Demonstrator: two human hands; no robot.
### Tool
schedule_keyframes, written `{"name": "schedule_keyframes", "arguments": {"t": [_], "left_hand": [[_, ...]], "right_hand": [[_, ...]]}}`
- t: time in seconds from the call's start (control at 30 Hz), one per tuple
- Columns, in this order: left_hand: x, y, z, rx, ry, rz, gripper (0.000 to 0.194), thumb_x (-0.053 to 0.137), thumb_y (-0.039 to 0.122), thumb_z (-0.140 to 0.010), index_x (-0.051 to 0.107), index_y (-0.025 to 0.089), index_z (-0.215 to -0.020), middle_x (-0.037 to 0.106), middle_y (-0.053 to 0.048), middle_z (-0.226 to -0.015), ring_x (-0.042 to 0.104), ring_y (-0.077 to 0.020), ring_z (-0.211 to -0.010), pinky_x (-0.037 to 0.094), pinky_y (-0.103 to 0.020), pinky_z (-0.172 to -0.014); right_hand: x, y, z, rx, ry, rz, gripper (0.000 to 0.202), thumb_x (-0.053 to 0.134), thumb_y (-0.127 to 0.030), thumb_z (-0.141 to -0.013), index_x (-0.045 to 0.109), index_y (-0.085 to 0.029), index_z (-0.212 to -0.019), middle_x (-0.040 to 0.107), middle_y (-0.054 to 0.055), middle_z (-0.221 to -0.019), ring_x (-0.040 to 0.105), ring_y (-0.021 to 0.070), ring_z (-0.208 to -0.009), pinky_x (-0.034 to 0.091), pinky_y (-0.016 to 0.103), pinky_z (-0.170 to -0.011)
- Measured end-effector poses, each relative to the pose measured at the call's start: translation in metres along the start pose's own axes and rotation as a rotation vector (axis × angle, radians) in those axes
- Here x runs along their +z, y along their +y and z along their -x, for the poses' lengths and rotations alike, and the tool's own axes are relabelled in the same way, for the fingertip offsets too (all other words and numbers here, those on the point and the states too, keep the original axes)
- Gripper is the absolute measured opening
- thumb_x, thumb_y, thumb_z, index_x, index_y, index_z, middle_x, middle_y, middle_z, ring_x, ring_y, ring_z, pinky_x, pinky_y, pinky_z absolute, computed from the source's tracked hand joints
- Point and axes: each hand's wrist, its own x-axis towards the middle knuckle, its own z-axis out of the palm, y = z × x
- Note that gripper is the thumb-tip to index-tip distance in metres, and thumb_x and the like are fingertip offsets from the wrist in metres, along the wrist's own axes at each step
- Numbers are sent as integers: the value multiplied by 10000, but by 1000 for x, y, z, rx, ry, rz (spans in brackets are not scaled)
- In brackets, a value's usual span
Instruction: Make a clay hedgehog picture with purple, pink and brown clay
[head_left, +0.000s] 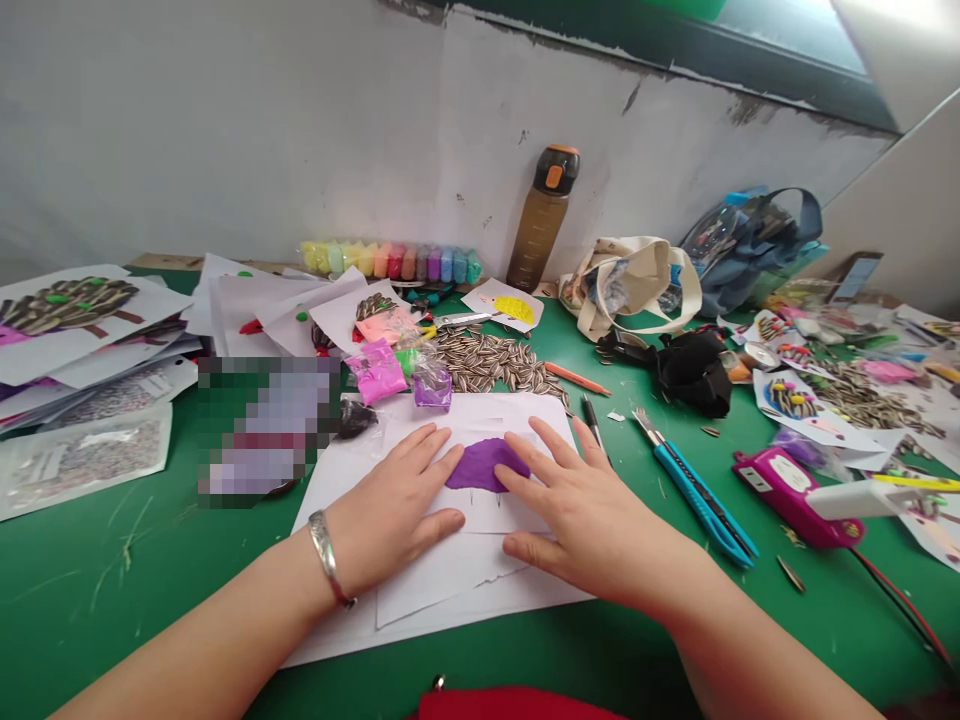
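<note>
A flat purple patch of modelling clay [476, 466] lies on white paper [427, 590], with thin drawn lines just below it. My left hand [409, 490] lies flat beside the patch, its index fingertip at the patch's left edge. On the other side my right hand [559, 490] spreads its fingers, with fingertips touching the clay's right part. A silver bracelet [327, 555] sits on my left wrist. Packets of pink clay [377, 371] and purple clay [433, 388] lie just beyond the paper, near a heap of striped sunflower seeds [487, 360].
Right of the paper lie a pen [592, 420], a blue utility knife [697, 490] and a magenta device [795, 495] with wires. Paper pictures covered in seeds [71, 305] are stacked at left. A bottle [541, 220] and a cloth bag [630, 285] stand near the wall.
</note>
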Motion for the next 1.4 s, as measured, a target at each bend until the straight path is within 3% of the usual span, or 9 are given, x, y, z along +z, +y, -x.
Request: {"name": "schedule_keyframes", "arguments": {"t": [0.17, 0.27, 0.5, 0.6, 0.73, 1.03, 1.4], "left_hand": [[1, -1, -1, 3, 11, -12, 617, 559, 410, -904, 431, 105, -1424, 367, -200, -1511, 287, -360, -1417, 336, -535, -1129], [2, -1, -1, 0, 17, -5, 619, 565, 415, -899, 433, 116, -1424, 372, -190, -1511, 291, -354, -1417, 336, -525, -1133], [2, -3, -1, 6, 29, -1, 610, 551, 423, -904, 437, 117, -1420, 378, -190, -1508, 291, -359, -1415, 337, -532, -1129], [3, -4, 0, 15, 43, 0, 600, 543, 432, -906, 440, 134, -1417, 382, -182, -1507, 298, -352, -1413, 343, -526, -1128], [4, -5, 1, 29, 69, 19, 591, 546, 433, -905, 442, 154, -1415, 388, -170, -1506, 302, -349, -1412, 346, -525, -1128], [0, -1, -1, 0, 4, 9, 605, 548, 410, -907, 429, 115, -1423, 360, -190, -1517, 274, -357, -1423, 317, -536, -1141], [4, -4, 1, 24, 48, 16, 594, 537, 423, -910, 432, 141, -1422, 376, -184, -1509, 293, -360, -1414, 336, -548, -1128]], "right_hand": [[-2, 8, 3, 19, -27, -4, 628, 454, -684, -860, 552, -293, -1342, 290, 86, -1568, 134, 403, -1451, 51, 711, -1107], [-5, 12, 4, 31, -50, -12, 650, 491, -704, -826, 554, -312, -1341, 340, 86, -1545, 167, 409, -1443, 43, 718, -1102], [-7, 19, 2, 85, -4, -14, 620, 526, -641, -843, 508, -337, -1382, 302, 85, -1562, 168, 411, -1442, 65, 716, -1099], [-5, 18, 0, 73, -28, -27, 611, 525, -640, -843, 533, -320, -1364, 352, 89, -1538, 204, 420, -1429, 81, 726, -1092], [-4, 14, 0, 58, 3, -22, 612, 522, -653, -839, 539, -323, -1355, 293, 91, -1566, 159, 414, -1443, 73, 721, -1095], [-1, 5, -2, -23, 18, -55, 624, 514, -685, -828, 550, -327, -1339, 263, 85, -1578, 128, 388, -1456, 25, 680, -1121], [2, -1, -4, -40, 30, -77, 626, 527, -669, -831, 527, -333, -1360, 251, 86, -1582, 123, 392, -1456, 13, 688, -1116]]}}
